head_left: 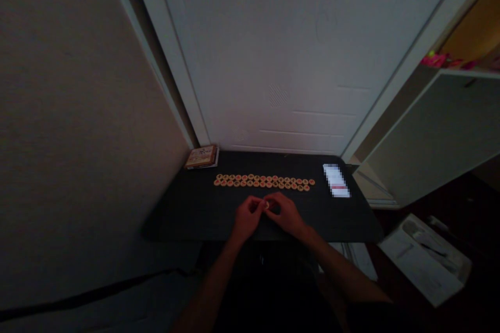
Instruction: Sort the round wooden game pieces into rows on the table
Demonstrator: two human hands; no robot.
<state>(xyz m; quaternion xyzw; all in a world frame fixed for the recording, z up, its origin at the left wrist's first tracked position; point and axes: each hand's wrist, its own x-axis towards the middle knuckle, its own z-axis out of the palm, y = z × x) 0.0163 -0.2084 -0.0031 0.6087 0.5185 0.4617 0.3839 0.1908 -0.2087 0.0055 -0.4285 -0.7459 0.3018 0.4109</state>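
Between my fingertips is a small round xiangqi piece (266,205), pale with a reddish mark, raised near the middle of the dark table (183,213). My left hand (249,214) pinches it from the left with thumb and forefinger. From the right, my right hand (287,213) has its thumb and curled forefinger at the same piece. Just beyond my hands, several xiangqi pieces (262,184) lie flat in two long rows, side by side. They are light wooden discs with red or dark marks, too small to read.
A small brown-and-white box or stack of booklets (202,157) sits at the table's back left corner. At the right lies a phone-shaped bright rectangle (336,180), blurred out. A white door panel (273,62) stands behind the table. An open white box (427,260) rests on the floor at right.
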